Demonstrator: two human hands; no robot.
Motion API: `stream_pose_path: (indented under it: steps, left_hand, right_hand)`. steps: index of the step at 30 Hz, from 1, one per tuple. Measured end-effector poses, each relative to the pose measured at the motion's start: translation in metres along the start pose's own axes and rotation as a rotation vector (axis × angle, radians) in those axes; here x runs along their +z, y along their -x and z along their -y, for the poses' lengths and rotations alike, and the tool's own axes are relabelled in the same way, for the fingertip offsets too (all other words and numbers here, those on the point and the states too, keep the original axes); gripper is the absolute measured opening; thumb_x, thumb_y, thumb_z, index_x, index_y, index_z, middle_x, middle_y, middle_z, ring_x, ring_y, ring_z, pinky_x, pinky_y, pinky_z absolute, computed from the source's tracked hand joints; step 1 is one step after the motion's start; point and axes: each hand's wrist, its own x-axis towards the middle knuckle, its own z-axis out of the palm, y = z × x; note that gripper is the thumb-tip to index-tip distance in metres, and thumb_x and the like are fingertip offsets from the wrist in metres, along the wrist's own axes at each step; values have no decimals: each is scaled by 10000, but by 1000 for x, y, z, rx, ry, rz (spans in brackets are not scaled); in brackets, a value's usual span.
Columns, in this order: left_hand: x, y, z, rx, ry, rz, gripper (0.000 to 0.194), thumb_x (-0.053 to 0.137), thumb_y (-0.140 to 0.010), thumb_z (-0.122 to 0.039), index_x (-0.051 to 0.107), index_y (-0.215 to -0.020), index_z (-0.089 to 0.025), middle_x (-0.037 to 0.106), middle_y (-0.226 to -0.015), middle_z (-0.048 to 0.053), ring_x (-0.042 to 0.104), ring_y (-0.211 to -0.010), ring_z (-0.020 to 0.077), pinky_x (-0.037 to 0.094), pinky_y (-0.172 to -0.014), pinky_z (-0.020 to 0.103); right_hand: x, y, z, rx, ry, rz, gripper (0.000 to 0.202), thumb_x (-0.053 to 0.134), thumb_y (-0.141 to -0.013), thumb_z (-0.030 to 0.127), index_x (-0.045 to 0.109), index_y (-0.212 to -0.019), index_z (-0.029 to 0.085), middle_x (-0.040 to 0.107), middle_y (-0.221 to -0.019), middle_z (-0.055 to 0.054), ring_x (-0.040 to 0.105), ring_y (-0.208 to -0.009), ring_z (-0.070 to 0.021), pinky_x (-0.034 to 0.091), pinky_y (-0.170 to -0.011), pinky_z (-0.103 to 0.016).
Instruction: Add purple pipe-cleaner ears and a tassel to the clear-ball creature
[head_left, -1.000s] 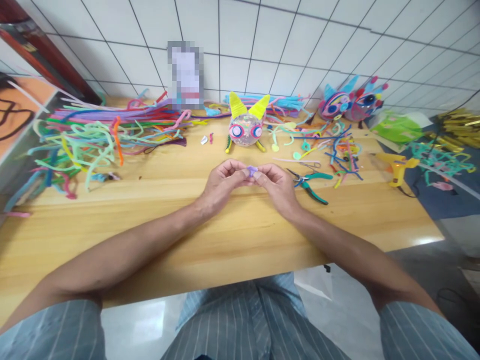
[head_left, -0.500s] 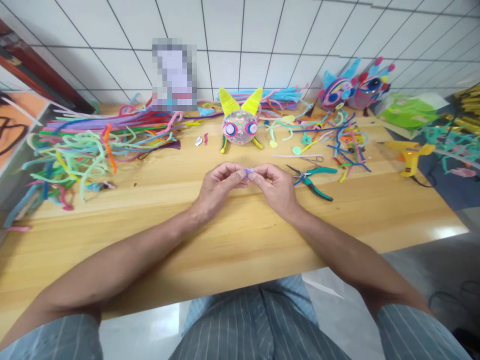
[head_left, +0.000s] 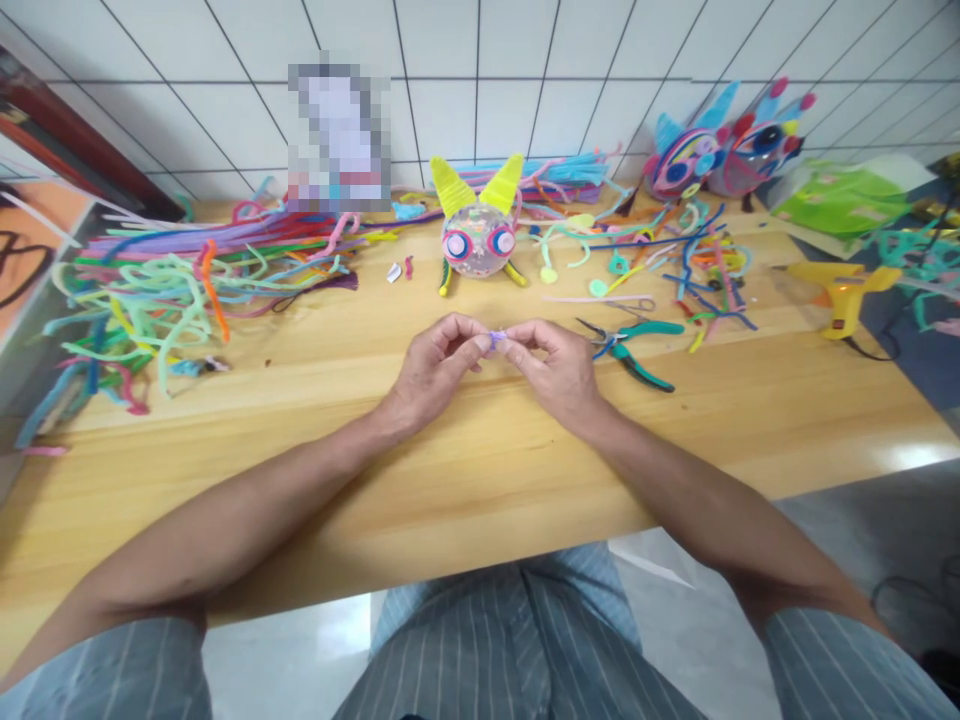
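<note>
Between my fingertips is a small piece of purple pipe cleaner (head_left: 498, 341), mostly covered by the fingers. My left hand (head_left: 441, 365) pinches its left end, and my right hand (head_left: 556, 368) pinches the other end. Both hands are held close together over the wooden table (head_left: 480, 460). Just beyond them sits a clear ball figure (head_left: 478, 240) with yellow pipe-cleaner ears, pink-and-blue round eyes and short yellow-green legs. To the right of my right hand lie teal-handled pliers (head_left: 637, 350), jaws pointing left.
Pipe cleaners (head_left: 172, 290) in many colours are heaped at the left. Cut scraps (head_left: 705, 270) lie to the right of the figure. A yellow glue gun (head_left: 844, 295) rests near the right edge. Two finished-looking figures (head_left: 686, 160) stand by the tiled wall (head_left: 517, 110).
The view has shifted slightly. Both hands keep their pinch on the purple pipe cleaner, with the fingers only slightly moved.
</note>
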Motion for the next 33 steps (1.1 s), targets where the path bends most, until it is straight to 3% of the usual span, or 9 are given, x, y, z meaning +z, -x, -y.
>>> stream_pose_path:
  steps: [4,7,9,13,18,21,23,27,33]
  left_hand:
    - [-6,-8,5,69,-4,-81,389,854,-859,-548,706,-892,-189,725,-828,24,641,-723,131,560,-642,236]
    - [-12,-15,10,85,9,-108,387,852,-862,-543,681,-886,-196,711,-816,22,640,-734,140,544,-638,238]
    - [-12,-16,11,97,12,-94,374,837,-876,-536,673,-883,-199,708,-819,24,633,-734,143,537,-637,243]
    - [-6,-7,4,186,-71,-83,269,755,-965,-463,684,-927,-206,718,-872,32,625,-764,149,528,-689,269]
    - [1,6,-8,324,-215,-43,162,691,-1018,-367,708,-981,-211,712,-943,37,654,-854,159,527,-809,304]
    - [1,7,-7,294,-188,-40,177,704,-1002,-381,701,-974,-206,719,-925,31,659,-836,154,519,-798,295]
    - [0,5,-3,238,-154,-53,211,735,-976,-410,698,-961,-203,722,-891,25,646,-799,150,507,-759,284]
    - [0,0,7,170,-100,-71,241,770,-946,-430,690,-925,-203,737,-882,28,635,-779,145,498,-723,267]
    - [0,-2,12,115,-102,-44,258,786,-906,-441,683,-898,-205,717,-843,19,597,-726,144,490,-691,267]
  right_hand:
    - [-7,-12,-13,63,-28,17,212,675,-979,406,772,-989,218,800,-909,-20,722,-819,-192,569,-793,-331]
    - [-15,-23,-27,-22,204,32,131,652,-953,244,772,-989,205,777,-943,-42,703,-876,-211,541,-844,-350]
    - [-17,-28,-31,-90,409,140,129,655,-923,166,779,-954,190,771,-964,-74,693,-931,-236,523,-878,-365]
    - [-14,-25,-26,-144,645,343,160,635,-977,178,793,-1001,174,767,-1037,-121,679,-1005,-262,504,-911,-364]
    - [-2,-22,-17,-71,825,384,215,556,-1044,207,764,-1033,152,759,-1088,-170,670,-1074,-290,492,-898,-358]
    - [1,-23,-13,-27,804,397,189,547,-1020,150,733,-1049,128,766,-1109,-195,682,-1062,-298,487,-877,-363]
    - [-5,-22,-10,-4,780,387,189,568,-973,106,710,-1093,140,782,-1070,-156,700,-986,-267,485,-830,-337]
    - [-47,-13,-8,27,647,258,213,580,-918,108,703,-1063,203,787,-929,-48,695,-840,-203,473,-758,-292]
    - [-141,28,-27,219,622,-173,60,662,-864,254,713,-864,221,763,-821,-17,655,-748,-193,467,-745,-307]
